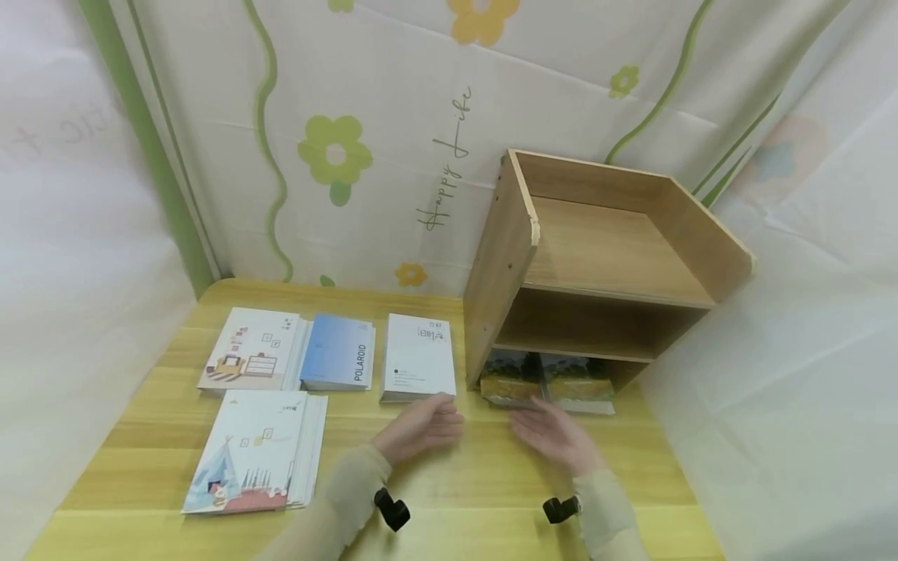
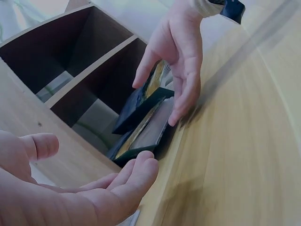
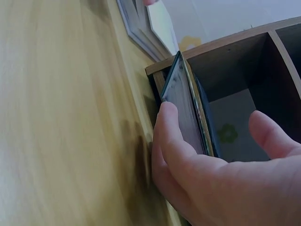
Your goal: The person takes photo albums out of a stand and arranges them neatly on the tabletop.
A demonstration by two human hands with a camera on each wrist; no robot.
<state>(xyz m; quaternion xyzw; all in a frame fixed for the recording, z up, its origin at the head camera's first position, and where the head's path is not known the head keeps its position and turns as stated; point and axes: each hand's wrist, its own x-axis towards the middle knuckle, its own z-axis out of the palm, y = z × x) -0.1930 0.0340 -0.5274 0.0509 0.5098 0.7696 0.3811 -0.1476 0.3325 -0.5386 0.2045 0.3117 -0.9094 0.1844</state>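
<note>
In the head view, two thick books with dark landscape covers lie in the bottom compartment of a wooden shelf: a left book [image 1: 510, 378] and a right book [image 1: 577, 380]. My right hand [image 1: 557, 436] is at their front edge, palm turned up and fingers loosely extended; its fingertips are close to the books, and contact is hard to tell. My left hand [image 1: 419, 428] has relaxed fingers, just in front of a thick white book [image 1: 419, 354], and holds nothing. In the left wrist view both hands appear, with the dark books [image 2: 153, 125] beyond them.
The wooden shelf [image 1: 491, 273] stands at the right, its upper levels bare. Further left on the wooden table [image 1: 449, 499] lie a blue book marked POLAROID [image 1: 338, 351], a white book with a sofa picture [image 1: 249, 351] and one with a tent picture [image 1: 249, 452]. Patterned curtains hang behind.
</note>
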